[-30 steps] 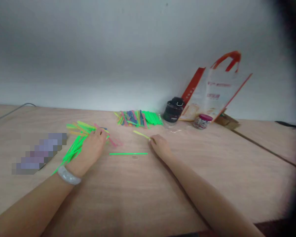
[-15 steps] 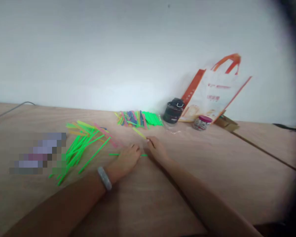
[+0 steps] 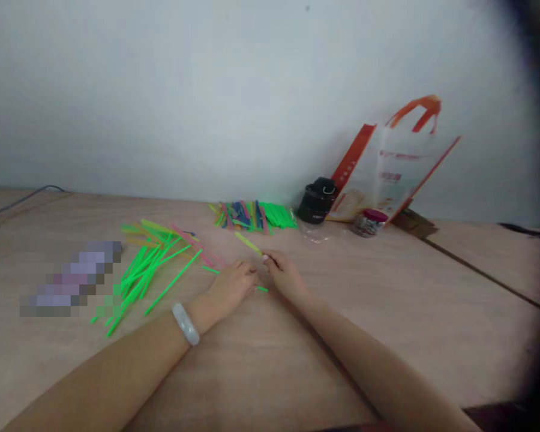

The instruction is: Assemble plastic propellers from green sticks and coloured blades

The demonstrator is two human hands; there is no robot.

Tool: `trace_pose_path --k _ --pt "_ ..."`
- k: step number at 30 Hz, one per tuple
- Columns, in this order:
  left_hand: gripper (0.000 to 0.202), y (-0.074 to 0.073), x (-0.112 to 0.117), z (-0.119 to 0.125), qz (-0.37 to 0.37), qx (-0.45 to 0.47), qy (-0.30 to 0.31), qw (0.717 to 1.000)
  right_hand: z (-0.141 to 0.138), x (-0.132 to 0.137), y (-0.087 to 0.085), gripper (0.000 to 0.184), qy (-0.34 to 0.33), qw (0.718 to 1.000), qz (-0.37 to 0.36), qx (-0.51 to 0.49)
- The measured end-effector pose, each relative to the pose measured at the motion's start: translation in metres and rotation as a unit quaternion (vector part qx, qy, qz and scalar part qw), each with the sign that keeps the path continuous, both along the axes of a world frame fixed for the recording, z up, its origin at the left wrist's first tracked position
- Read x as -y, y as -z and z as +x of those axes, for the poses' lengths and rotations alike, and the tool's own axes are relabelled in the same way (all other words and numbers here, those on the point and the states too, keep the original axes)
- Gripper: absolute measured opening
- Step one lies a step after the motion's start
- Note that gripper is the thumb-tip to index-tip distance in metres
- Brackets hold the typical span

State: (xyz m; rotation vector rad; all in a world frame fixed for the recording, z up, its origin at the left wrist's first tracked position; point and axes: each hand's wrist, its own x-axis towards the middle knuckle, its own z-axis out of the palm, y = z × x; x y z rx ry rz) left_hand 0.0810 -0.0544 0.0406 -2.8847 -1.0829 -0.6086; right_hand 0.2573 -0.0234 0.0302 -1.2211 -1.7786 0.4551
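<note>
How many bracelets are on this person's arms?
1. A pale bangle circles the left forearm just behind the left hand; none shows behind the right hand, though that wrist's far side is hidden.

No words can be read anywhere. The white tote bag [image 3: 389, 174] leaning against the wall carries lines of red print across its front and a printed panel lower down, all too blurred to make out.

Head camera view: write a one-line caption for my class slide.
Left hand over a thin green stick, right hand at a yellow stick's tip, loose green sticks nearby on a wooden table.
</note>
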Motion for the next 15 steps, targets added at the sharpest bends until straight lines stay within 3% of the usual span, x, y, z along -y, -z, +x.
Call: trace_pose_path --k 3,7,10,15 --pt "0.015 -0.002 0.003 0.003 0.013 0.015 -0.017 1.0 -0.001 0.001 -0.001 0.03 0.01 1.0 -0.015 -0.023" --pt "0.019 -0.006 0.007 -0.002 0.007 0.123 -0.059 0.991 -0.003 0.006 -0.005 0.033 0.023 0.995 -0.064 -0.078" --pt "0.023 -0.005 0.006 -0.006 -0.008 0.179 -0.069 0.981 -0.007 0.012 -0.01 0.032 -0.012 0.988 -0.114 -0.106" --pt "0.026 0.0 0.002 -0.007 -0.02 0.196 -0.08 0.977 -0.015 0.02 -0.012 0.027 -0.064 0.968 -0.18 -0.164"
